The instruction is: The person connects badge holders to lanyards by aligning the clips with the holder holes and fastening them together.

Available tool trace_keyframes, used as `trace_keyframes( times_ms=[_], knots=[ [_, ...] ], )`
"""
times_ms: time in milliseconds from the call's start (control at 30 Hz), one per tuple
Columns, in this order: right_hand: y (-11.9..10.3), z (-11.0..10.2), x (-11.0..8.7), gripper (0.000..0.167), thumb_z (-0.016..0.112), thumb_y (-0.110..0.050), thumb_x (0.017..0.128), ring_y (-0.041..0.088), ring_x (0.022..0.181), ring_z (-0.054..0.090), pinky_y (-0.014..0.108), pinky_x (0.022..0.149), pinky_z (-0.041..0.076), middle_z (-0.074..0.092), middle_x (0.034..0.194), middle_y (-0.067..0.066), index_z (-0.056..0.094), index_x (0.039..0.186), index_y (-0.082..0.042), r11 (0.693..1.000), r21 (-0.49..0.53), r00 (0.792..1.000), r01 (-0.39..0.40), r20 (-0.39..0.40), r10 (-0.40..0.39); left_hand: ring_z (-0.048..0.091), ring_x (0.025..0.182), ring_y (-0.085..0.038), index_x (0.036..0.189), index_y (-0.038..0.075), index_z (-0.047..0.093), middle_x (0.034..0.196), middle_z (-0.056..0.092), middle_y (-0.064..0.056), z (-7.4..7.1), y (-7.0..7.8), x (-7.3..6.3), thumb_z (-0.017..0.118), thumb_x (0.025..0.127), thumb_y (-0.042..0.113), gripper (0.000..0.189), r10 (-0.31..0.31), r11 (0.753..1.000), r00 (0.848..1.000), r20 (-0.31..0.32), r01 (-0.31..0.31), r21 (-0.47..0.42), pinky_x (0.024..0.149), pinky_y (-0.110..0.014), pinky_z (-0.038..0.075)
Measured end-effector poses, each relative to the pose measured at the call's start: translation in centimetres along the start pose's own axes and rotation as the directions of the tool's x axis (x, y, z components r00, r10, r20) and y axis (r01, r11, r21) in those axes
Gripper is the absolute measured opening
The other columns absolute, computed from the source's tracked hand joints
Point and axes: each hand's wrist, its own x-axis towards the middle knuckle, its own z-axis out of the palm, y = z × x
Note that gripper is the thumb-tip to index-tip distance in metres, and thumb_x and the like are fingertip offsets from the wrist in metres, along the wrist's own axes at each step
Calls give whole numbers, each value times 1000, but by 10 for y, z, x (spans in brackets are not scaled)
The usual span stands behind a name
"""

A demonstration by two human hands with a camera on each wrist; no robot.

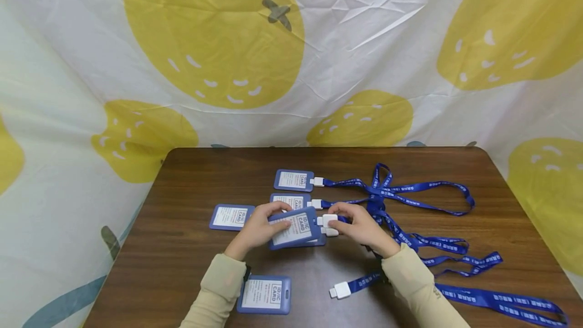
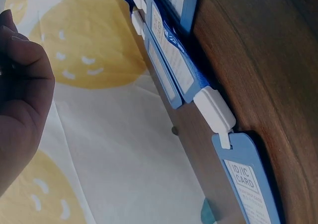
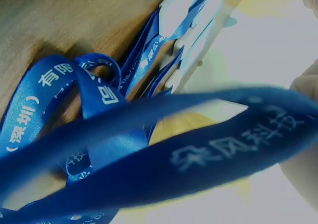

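In the head view my left hand [image 1: 260,226] grips the left part of a blue ID card holder [image 1: 295,229], raised over the table. Its slotted edge faces right. My right hand [image 1: 362,227] pinches the white plastic clip [image 1: 330,220] of a blue lanyard, right beside that slot; whether the clip's tab is through the slot I cannot tell. Partly hidden beneath lies another card holder, with its own white clip [image 1: 330,232]. The left wrist view catches my left hand [image 2: 27,85] at its edge. A blurred lanyard [image 3: 223,152] crosses the right wrist view.
Two holders clipped to lanyards, one farthest back [image 1: 293,180], lie behind my hands. Unclipped holders rest at the left [image 1: 229,216] and near front [image 1: 264,295]. A loose lanyard clip [image 1: 340,290] lies front centre. Tangled blue lanyards [image 1: 432,242] cover the table's right side.
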Motion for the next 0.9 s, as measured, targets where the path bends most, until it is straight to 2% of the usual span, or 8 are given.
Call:
trace_keyframes(
  times_ms=[67, 167, 267, 333, 400, 567, 733, 900],
  knots=[
    [5, 0, 1, 18, 60, -6, 86, 10, 68, 51, 23, 56, 44, 62, 93, 12, 59, 101, 3, 999, -24, 1000, 24, -6, -24, 53, 77, -15, 100, 4, 62, 98, 63, -10, 0, 1, 1, 66, 79, 1, 22, -8, 1000, 1000, 4, 8, 1, 71, -27, 42],
    [16, 0, 5, 18, 61, -11, 86, 11, 72, 52, 24, 59, 43, 63, 94, 10, 60, 101, -1, 997, -47, 998, 55, -9, -56, 52, 82, -16, 101, 3, 62, 101, 62, -11, -1, 8, 0, 65, 80, -1, 22, -22, 1000, 1000, 7, 21, 8, 75, -30, 41],
    [21, -2, 6, 18, 61, -14, 86, 12, 77, 53, 25, 63, 45, 63, 93, 7, 61, 99, -2, 994, -56, 996, 89, 5, -89, 52, 84, -21, 100, -1, 61, 102, 61, -16, -4, 23, -2, 63, 80, -3, 20, -10, 1000, 1000, 21, 10, 14, 77, -34, 42],
    [23, -3, 7, 18, 61, -16, 87, 13, 77, 53, 26, 65, 45, 63, 92, 6, 63, 99, -3, 994, -57, 996, 92, 26, -91, 52, 88, -24, 100, -2, 61, 104, 61, -17, -4, 26, -2, 62, 80, -4, 20, -7, 1000, 1000, 28, 7, 16, 80, -37, 41],
    [24, -4, 9, 17, 61, -18, 87, 14, 79, 53, 26, 68, 45, 62, 91, 3, 65, 98, -5, 994, -74, 995, 85, 49, -81, 53, 90, -24, 100, -2, 61, 104, 61, -17, -4, 25, -1, 62, 80, -4, 20, 0, 1000, 999, 33, -1, 17, 82, -39, 41],
    [24, -4, 10, 16, 59, -18, 88, 13, 75, 51, 25, 65, 44, 61, 86, 0, 66, 98, -7, 992, -97, 994, 77, 82, -69, 54, 97, -21, 100, 3, 63, 104, 62, -10, 1, 8, 4, 64, 80, -3, 21, 12, 1000, 999, 33, -12, 9, 87, -39, 41],
    [25, 0, 9, 15, 60, -16, 88, 12, 73, 51, 24, 64, 44, 61, 84, 1, 66, 97, -5, 989, -110, 994, 95, 66, -89, 54, 98, -23, 98, 3, 63, 102, 63, -9, 4, 6, 5, 64, 79, -4, 21, 40, 999, 999, 24, -40, -4, 89, -43, 41],
    [29, 4, 8, 15, 61, -15, 87, 11, 73, 50, 24, 65, 43, 60, 83, 1, 66, 96, -4, 986, -124, 993, 116, 39, -112, 55, 95, -22, 95, 4, 62, 99, 63, -9, 7, 6, 3, 64, 78, -5, 20, 63, 998, 998, 16, -63, 29, 87, -45, 42]
  ],
)
